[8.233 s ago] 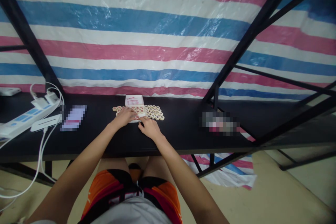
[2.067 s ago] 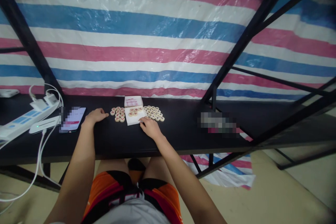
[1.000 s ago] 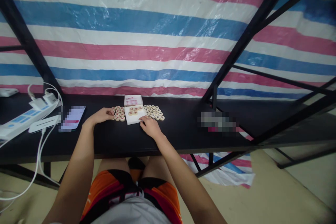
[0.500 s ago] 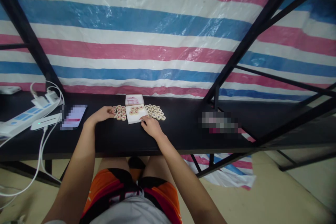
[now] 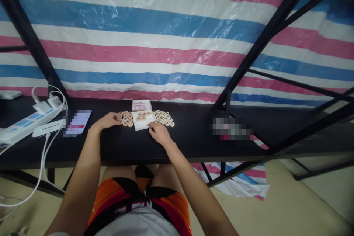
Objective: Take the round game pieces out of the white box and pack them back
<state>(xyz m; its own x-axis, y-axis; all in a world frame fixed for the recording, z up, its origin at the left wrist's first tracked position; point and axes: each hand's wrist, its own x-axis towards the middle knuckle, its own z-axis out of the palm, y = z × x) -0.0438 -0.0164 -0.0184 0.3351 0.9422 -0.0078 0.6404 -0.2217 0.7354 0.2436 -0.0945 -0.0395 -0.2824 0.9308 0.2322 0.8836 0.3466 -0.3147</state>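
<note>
My left hand (image 5: 110, 118) is at the left edge of a block of red-marked Chinese chess pieces (image 5: 127, 119), its fingers closed on a piece at the near-left side. That piece is mostly hidden by the fingers. A white box (image 5: 142, 125) stands right of the block, with several red-marked pieces (image 5: 144, 116) lying in its far part. My right hand (image 5: 159, 132) grips the box's near right corner with bent fingers. Beyond this hand, to the right of the box, several dark-marked Chinese chess pieces (image 5: 164, 117) lie close together.
A white box lid (image 5: 141, 105) with red print touches the box's far side. To the left are a phone (image 5: 79, 123), a white device (image 5: 48, 129) and a power strip (image 5: 30, 123) with cables. A blurred-out item (image 5: 232, 129) lies right. Striped sheeting (image 5: 152, 51) hangs behind the black table (image 5: 190, 140).
Almost nothing differs. The fingers of my left hand have shifted very slightly at the edge of the red-marked pieces; my right hand stays at the box corner.
</note>
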